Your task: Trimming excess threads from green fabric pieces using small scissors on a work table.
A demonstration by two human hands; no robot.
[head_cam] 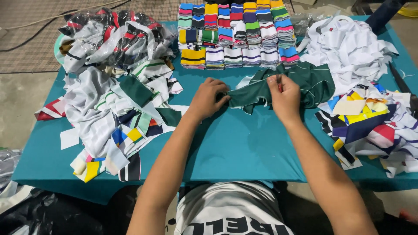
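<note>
a: what do the person's hands hold?

b: the left hand [212, 98] is closed tight on one end of the dark green cloth [300, 82]. the right hand [285, 96] pinches its top edge, with something small and red in the fingers.

a: where is the cloth?

b: in the middle of the teal table [235, 148].

a: is much done?

b: the folded striped stacks [237, 35] sit neat at the back. the loose piles [117, 100] on both sides look unsorted, so probably lots is left.
</note>
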